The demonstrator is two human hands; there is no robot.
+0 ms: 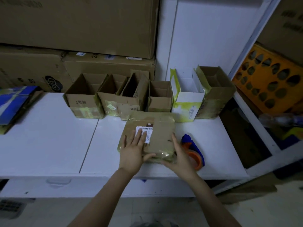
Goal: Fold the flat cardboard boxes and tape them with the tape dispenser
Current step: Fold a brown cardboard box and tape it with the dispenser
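A brown cardboard box (161, 138) with a white label lies on the white table (49, 141), its flaps folded in. My left hand (133, 150) rests flat on its top with fingers straight over the label, thumb at the near edge. My right hand (179, 155) presses against the box's right side and near corner, fingers straight. The blue and orange tape dispenser (194, 150) lies on the table just right of my right hand, partly hidden by it.
Several open boxes (85, 99) stand in a row at the back, among them a white one (188, 95). Flat blue cardboard (14, 104) lies at the left. Large cartons (78, 30) stack behind. A shelf with an orange crate (268, 82) stands right.
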